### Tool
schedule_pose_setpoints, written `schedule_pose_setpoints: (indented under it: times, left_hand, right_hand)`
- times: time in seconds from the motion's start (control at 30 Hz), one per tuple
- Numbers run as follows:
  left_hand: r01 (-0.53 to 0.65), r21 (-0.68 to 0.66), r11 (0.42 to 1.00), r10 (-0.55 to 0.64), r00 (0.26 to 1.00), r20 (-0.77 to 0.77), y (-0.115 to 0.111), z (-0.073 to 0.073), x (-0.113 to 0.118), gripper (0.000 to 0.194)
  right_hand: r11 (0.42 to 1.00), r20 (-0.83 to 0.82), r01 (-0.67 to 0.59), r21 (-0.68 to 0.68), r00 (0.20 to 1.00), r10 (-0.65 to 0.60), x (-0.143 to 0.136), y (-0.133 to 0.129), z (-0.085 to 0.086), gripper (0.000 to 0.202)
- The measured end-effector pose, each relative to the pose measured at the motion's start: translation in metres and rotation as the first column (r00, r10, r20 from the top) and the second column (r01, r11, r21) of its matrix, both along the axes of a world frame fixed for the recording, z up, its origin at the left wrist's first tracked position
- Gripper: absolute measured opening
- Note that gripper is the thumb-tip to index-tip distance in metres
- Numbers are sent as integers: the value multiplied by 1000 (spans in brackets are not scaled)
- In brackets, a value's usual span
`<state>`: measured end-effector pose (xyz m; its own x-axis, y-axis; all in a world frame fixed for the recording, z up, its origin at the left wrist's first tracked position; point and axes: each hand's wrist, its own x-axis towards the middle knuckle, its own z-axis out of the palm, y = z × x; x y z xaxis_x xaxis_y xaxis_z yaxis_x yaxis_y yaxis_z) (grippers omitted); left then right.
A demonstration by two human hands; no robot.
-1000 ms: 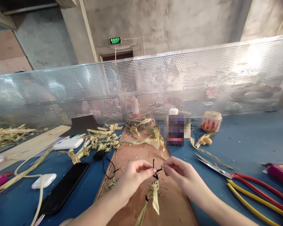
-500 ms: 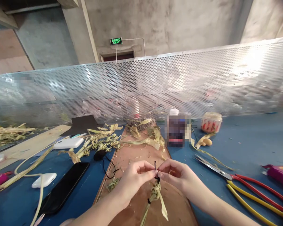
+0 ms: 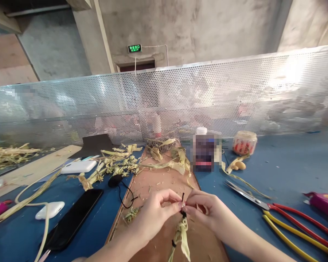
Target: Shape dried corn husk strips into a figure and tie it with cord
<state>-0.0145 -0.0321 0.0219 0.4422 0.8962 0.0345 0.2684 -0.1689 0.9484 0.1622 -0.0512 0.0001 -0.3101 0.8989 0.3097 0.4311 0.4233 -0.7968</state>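
Note:
Over the brown board [image 3: 164,182], my left hand [image 3: 164,209] and my right hand [image 3: 203,209] meet fingertip to fingertip. Both hands are closed, pinching a thin black cord [image 3: 183,197] whose short end sticks up between them. Below the fingers hangs a knotted pale-green dried husk piece [image 3: 181,234], bound with black at its top and again lower down. A loose husk strip droops on its right side. Fingertips partly hide the knot in the cord.
Scissors with red and yellow handles [image 3: 262,204] lie to the right, near a glass jar [image 3: 245,142] and a blurred bottle [image 3: 203,153]. On the left are a black phone [image 3: 73,220], a cable, a black cord bundle [image 3: 115,180] and dried husks [image 3: 123,163]. A perforated metal screen stands behind.
Both hands have shifted slightly down and to the right with the cord. The hanging husk piece has turned, and its loose strip now lies closer to it.

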Motion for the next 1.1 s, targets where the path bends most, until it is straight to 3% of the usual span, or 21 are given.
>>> schedule_pose_setpoints:
  times: [0.2,0.43,0.57,1.1]
  left_hand:
    - [9,71,997,-5,999,-50,-1,3,0,21]
    - [66,53,996,-63,997,-45,-6,6,-3,18]
    - [43,76,996,-38,997,-66,-7,4,-3,17]
    - [15,129,992,-1,994,-107,-7,1,0,10]
  right_hand:
    - [1000,8,8,27,1000,-8,1,-3,1,22]
    - [998,20,32,59,999,-33,2,-3,1,17]
    - [997,26,30,71,999,-32,1,-4,0,15]
    - [1000,-19,-4,-28,1000,3,3,-4,2,25]
